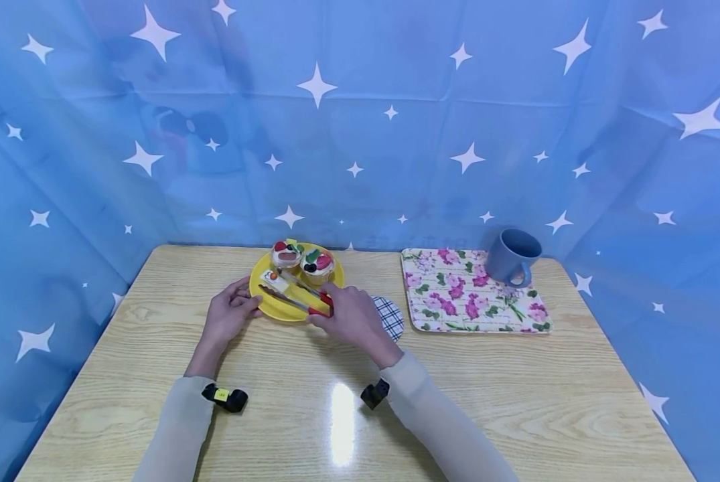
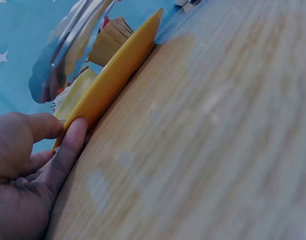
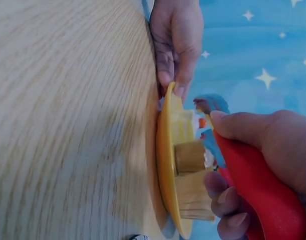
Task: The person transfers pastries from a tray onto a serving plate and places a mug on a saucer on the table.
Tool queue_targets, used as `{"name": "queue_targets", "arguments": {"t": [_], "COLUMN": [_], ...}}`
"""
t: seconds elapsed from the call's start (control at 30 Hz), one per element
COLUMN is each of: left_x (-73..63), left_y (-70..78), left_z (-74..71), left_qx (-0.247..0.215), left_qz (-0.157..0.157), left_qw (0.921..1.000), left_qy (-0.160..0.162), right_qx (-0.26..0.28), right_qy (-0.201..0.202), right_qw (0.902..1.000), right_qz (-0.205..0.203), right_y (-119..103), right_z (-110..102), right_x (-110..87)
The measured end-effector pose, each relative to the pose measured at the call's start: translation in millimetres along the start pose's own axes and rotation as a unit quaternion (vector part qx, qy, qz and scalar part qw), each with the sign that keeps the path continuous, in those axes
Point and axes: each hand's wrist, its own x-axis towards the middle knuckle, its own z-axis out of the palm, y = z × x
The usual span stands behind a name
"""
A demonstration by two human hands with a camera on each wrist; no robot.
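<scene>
A yellow plate [image 1: 269,309] sits at the back left of the table, with two fruit-topped cupcakes [image 1: 319,266] and a pale cake piece [image 1: 274,280] on it. My left hand [image 1: 230,313] pinches the plate's left rim between thumb and fingers; the left wrist view shows the plate edge-on [image 2: 117,75]. In my right hand [image 1: 356,318] are tongs with red handles [image 3: 258,190]. Their metal arms [image 1: 287,299] spread apart over the plate, with the cake piece between them in the head view.
Partly behind my right hand lies a round checked coaster [image 1: 390,318]. To the right, a floral tray [image 1: 450,314] carries a blue-grey mug [image 1: 509,258] at its back right corner. A blue star-patterned curtain [image 1: 360,134] hangs along the table's back edge.
</scene>
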Motion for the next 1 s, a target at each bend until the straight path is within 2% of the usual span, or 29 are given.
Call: {"name": "queue_targets", "arguments": {"t": [0.6, 0.83, 1.0], "left_x": [-1.9, -1.7, -0.3], "left_y": [1.0, 2.6, 1.9], "left_z": [-0.6, -0.4, 0.2], "left_qx": [0.009, 0.003, 0.004], "left_qz": [-0.004, 0.001, -0.007], "left_qw": [0.9999, 1.0000, 0.9999], "left_qy": [0.007, 0.004, 0.007], "right_qx": [0.012, 0.018, 0.018], "right_qy": [0.031, 0.033, 0.031], "right_qw": [0.9994, 0.9993, 0.9990], "right_qz": [-0.006, 0.007, 0.026], "right_y": [5.6, 7.4, 7.9], "right_z": [-8.3, -10.8, -13.6], "right_x": [-18.5, -23.0, -26.2]}}
